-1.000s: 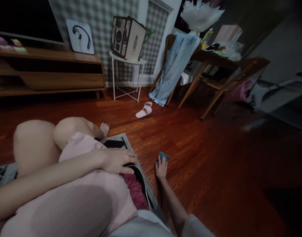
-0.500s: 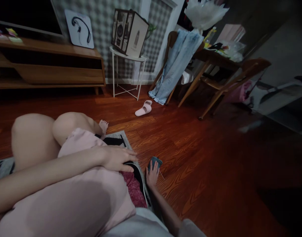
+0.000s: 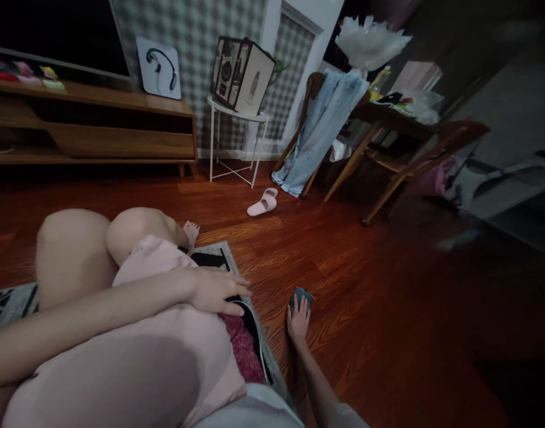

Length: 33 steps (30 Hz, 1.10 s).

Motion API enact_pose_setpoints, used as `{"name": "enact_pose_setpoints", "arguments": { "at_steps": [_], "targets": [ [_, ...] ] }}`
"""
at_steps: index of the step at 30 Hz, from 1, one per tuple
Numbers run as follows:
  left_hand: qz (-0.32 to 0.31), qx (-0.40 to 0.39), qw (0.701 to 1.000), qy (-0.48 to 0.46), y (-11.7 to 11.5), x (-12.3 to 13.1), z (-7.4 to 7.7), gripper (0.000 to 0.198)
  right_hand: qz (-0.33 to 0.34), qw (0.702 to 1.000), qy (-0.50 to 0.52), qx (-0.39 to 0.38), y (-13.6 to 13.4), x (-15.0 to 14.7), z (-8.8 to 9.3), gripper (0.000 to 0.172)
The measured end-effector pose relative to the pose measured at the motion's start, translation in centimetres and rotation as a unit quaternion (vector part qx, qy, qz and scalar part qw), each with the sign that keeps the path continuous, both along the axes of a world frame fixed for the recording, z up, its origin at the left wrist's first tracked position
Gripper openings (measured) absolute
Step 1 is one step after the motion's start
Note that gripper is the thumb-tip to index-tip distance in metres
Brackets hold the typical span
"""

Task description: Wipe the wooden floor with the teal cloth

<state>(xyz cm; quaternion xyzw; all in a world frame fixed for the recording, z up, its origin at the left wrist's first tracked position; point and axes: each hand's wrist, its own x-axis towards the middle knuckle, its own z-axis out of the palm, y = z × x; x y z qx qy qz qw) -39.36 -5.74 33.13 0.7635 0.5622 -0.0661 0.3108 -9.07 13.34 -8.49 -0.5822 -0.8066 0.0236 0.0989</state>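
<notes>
My right hand reaches down to the wooden floor at the right of the mat. It presses a small folded blue-grey cloth against the boards, fingers spread over it; the cloth's far edge shows beyond the fingertips. My left hand lies palm down on the pink fabric over my lap, fingers loosely extended, holding nothing. Just under its fingertips is a dark red patterned cloth beside a black edge.
A patterned grey and black mat lies beneath my legs. One pink slipper is on the floor ahead. Beyond stand a white side table bearing a box, a wooden TV cabinet, and a chair by a cluttered table.
My right hand has slid to the right over the floor, and the cloth has moved with it. My left hand stays on my lap. The view has shifted slightly.
</notes>
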Motion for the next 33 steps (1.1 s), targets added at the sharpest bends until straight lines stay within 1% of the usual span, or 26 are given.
{"name": "enact_pose_setpoints", "arguments": {
  "at_steps": [2,5,8,11,14,17,20,23,26,28,30,33],
  "targets": [
    [0.001,-0.003,1.0,0.002,0.0,0.0,-0.1,0.057,-0.02,1.0,0.007,0.007,-0.9,0.9,-0.3,0.067],
    [-0.003,-0.004,1.0,0.006,0.1,0.0,0.0,0.056,-0.022,0.999,0.021,0.017,-3.0,0.6,-0.8,0.068],
    [-0.007,-0.006,1.0,0.013,0.2,0.1,0.2,0.056,0.01,0.999,0.038,0.023,-5.2,-1.0,-1.2,0.068],
    [-0.009,-0.01,1.0,0.015,0.2,0.3,0.4,0.056,0.048,0.997,0.055,0.024,-6.5,-3.4,-1.4,0.065],
    [-0.007,-0.013,1.0,0.013,0.1,0.3,0.2,0.057,0.076,0.995,0.064,0.029,-6.2,-5.6,-1.3,0.063],
    [-0.01,-0.003,1.0,0.004,0.1,0.0,-0.3,0.056,0.096,0.993,0.06,0.028,-4.5,-6.7,-0.9,0.063],
    [-0.013,0.0,1.0,-0.001,0.1,-0.3,-0.6,0.057,0.095,0.994,0.05,0.019,-1.9,-6.2,-0.5,0.064],
    [-0.009,-0.005,1.0,-0.003,0.1,-0.3,-0.5,0.057,0.042,0.998,0.045,0.011,0.3,-4.3,-0.3,0.066],
    [-0.009,-0.001,1.0,-0.012,0.1,-0.2,-0.2,0.057,-0.007,0.999,0.045,0.01,0.9,-1.9,-0.4,0.07],
    [-0.01,0.001,1.0,-0.014,0.0,-0.2,-0.2,0.057,-0.012,0.999,0.045,0.012,0.2,-0.8,-0.7,0.071],
    [-0.01,0.001,1.0,-0.016,0.0,-0.2,-0.3,0.057,0.002,0.999,0.044,0.015,-1.4,-0.6,-1.0,0.071],
    [-0.011,0.004,1.0,-0.025,0.0,-0.3,-0.4,0.056,0.042,0.998,0.044,0.023,-4.6,-1.7,-1.4,0.069]
  ]
}}
